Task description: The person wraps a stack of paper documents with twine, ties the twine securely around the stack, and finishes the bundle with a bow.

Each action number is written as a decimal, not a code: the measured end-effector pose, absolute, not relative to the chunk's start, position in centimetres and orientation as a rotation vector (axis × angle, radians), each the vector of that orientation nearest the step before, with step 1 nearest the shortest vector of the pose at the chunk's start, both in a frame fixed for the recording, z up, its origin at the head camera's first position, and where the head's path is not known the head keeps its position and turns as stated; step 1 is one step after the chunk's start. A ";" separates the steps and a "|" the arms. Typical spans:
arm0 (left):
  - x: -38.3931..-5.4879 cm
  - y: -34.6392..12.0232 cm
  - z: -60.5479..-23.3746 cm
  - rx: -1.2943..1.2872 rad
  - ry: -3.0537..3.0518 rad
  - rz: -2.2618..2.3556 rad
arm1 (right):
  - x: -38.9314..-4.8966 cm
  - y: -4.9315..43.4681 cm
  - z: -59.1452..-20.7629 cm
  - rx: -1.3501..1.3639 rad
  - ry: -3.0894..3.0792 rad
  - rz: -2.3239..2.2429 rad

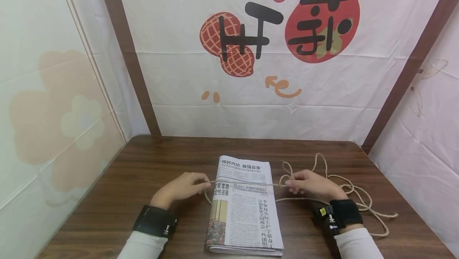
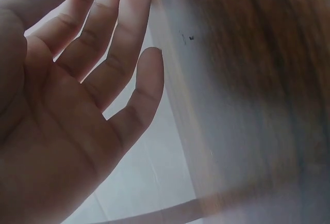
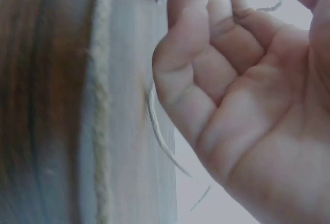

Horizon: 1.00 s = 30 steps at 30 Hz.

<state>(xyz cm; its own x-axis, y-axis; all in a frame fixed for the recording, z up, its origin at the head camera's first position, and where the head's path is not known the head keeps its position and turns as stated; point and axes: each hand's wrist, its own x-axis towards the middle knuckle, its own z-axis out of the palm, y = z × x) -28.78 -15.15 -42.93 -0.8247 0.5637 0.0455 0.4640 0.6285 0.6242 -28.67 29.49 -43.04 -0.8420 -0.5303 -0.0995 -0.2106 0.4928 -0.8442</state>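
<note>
A folded stack of newspaper (image 1: 247, 219) lies on the wooden table. Across its upper part runs a thin twine rope (image 1: 276, 185), fairly straight from side to side. At the left edge of the newspaper my left hand (image 1: 183, 188) pinches the rope between thumb and fingertips; in the left wrist view its other fingers (image 2: 116, 48) are loosely bent. Just past the right edge, my right hand (image 1: 313, 183) pinches the same rope, its fingers (image 3: 188, 64) curled in the right wrist view. A second strand of rope leaves the newspaper lower on the right; any part underneath is hidden.
Loose loops of the rope spread over the right of the table (image 1: 143, 163), with an end near the right edge. A white printed cloth (image 1: 179, 111) hangs behind the table, and more cloth hangs at both sides.
</note>
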 end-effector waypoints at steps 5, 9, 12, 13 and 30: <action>-28.8 -15.2 -43.0 0.887 2.647 0.976 | -28.7 30.4 -42.9 -0.604 2.432 -1.337; -28.9 -15.1 -43.3 0.899 2.626 0.981 | -28.8 30.2 -43.1 -0.595 2.401 -1.424; -28.8 -15.0 -43.4 0.893 2.630 0.981 | -28.9 29.7 -43.4 -0.586 2.405 -1.483; -28.8 -15.0 -43.4 0.889 2.631 0.980 | -28.8 29.6 -43.5 -0.591 2.415 -1.493; -28.7 -15.0 -43.1 0.882 2.653 0.952 | -29.2 29.3 -43.9 -0.487 2.501 -1.602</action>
<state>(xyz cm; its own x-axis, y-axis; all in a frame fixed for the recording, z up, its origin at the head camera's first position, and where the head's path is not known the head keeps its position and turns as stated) -28.71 -15.01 -43.09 -0.8054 0.5922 0.0228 0.4718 0.6173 0.6296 -29.23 29.31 -43.86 -0.9392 -0.3376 0.0624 -0.1978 0.3835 -0.9021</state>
